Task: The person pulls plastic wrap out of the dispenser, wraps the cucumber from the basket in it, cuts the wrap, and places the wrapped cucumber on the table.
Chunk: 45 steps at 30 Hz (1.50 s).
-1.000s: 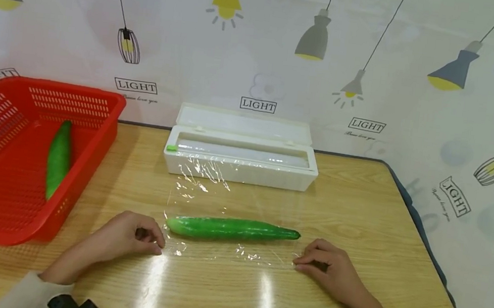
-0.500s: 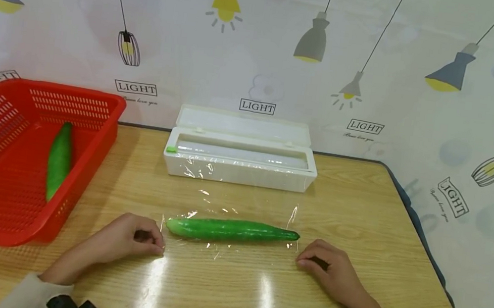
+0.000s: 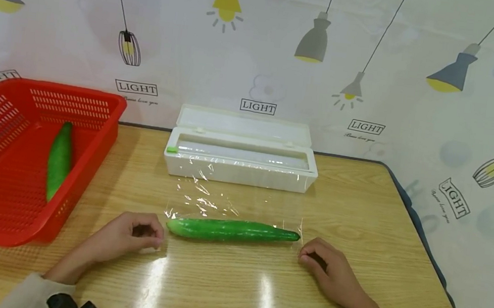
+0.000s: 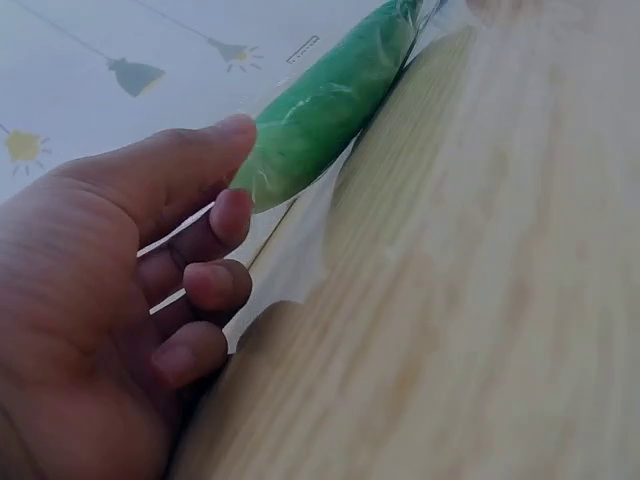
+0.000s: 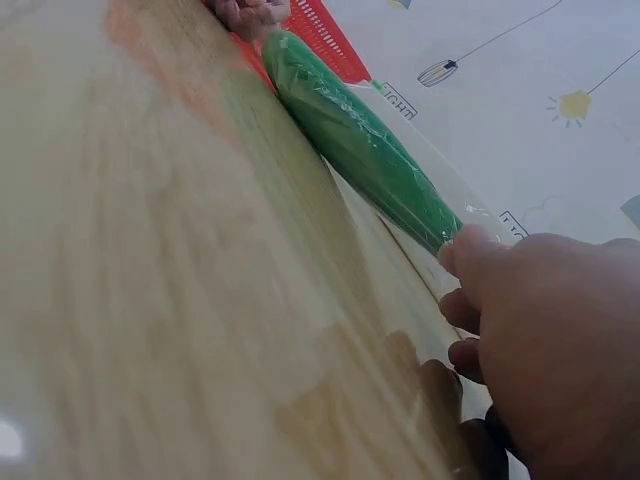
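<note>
A green cucumber (image 3: 233, 231) lies crosswise on the table, covered by clear plastic wrap (image 3: 205, 202). The wrap runs back to a white dispenser box (image 3: 240, 173), whose lid stands raised. Beside the cucumber's pale end, my left hand (image 3: 134, 235) pinches one corner of the wrap between thumb and index finger; its other fingers (image 4: 218, 285) are loosely curled. At the dark, narrow end, my right hand (image 3: 329, 272) pinches the opposite corner, low over the wood. The film's front edge is hard to see against the table.
A red plastic basket (image 3: 82, 176) stands at the left with another green cucumber (image 3: 59, 160) in it. Behind the wooden table (image 3: 360, 202) hangs a cloth (image 3: 259, 48) printed with lamps. A green slider (image 3: 171, 149) sits at the box's left end.
The wrap's front edge, earlier stretched flat in front of the cucumber, has come up close against it. My left hand has risen slightly; my right hand has barely shifted.
</note>
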Motion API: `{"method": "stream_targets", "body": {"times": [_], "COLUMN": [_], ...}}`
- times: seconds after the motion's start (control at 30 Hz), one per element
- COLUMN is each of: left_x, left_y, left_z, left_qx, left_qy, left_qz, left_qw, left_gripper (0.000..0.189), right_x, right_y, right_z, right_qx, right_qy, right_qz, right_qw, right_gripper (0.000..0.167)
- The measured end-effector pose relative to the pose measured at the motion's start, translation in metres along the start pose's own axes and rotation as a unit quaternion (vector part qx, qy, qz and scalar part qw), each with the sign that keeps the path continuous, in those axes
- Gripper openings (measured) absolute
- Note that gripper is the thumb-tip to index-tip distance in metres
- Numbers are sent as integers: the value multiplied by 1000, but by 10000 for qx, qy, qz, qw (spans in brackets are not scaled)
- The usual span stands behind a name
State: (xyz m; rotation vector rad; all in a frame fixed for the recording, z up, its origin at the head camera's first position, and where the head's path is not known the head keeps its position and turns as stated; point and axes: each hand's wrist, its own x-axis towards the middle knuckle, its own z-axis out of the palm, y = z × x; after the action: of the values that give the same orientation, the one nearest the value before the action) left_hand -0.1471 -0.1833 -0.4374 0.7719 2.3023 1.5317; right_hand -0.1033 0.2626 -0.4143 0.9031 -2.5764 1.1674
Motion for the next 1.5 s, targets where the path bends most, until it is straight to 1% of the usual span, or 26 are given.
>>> {"method": "stream_targets", "body": {"times": [0.07,0.17,0.3,0.43,0.5,0.6,0.77,0.87,1.0,1.1,1.17,1.3,1.4,1.5], "left_x": [0,1,2,2,2,2,2,3,3,2,1,1,1,1], "left_y": [-2,-3,-2,-2,-1,-1,-2,-3,-3,-2,-2,-1,0,1], "left_z": [1,1,2,3,3,3,4,4,5,5,5,6,6,7], "left_qx": [-80,-228,-331,-393,-376,-330,-270,-382,-541,-575,-589,-583,-574,-623], "left_qy": [70,131,203,289,347,409,489,494,492,583,681,896,1013,1049], "left_qz": [139,336,433,286,168,93,17,8,-7,-139,-211,-192,-185,-111], "left_qw": [9998,9991,9983,9984,9986,9986,9984,9980,9973,9965,9957,9941,9930,9925], "left_gripper": [4,4,5,5,6,5,4,5,4,8,10,12,10,9], "right_x": [1,2,3,4,4,5,6,6,5,5,5,7,9,12], "right_y": [-4,-6,-8,-8,-9,-9,-9,-8,-7,-8,-9,-11,-12,-11], "right_z": [-1,0,1,3,4,6,8,9,10,10,10,10,11,13], "right_qx": [40,81,120,65,32,-3,64,29,22,19,0,-68,-185,-219], "right_qy": [8,121,265,369,440,525,552,563,636,800,958,1192,1257,1323], "right_qz": [-7,-34,-24,78,130,209,324,350,255,281,425,594,432,221], "right_qw": [10000,9999,9996,9993,9989,9984,9979,9978,9977,9964,9945,9911,9910,9907], "right_gripper": [15,17,20,20,21,20,24,26,27,28,27,23,26,33]}}
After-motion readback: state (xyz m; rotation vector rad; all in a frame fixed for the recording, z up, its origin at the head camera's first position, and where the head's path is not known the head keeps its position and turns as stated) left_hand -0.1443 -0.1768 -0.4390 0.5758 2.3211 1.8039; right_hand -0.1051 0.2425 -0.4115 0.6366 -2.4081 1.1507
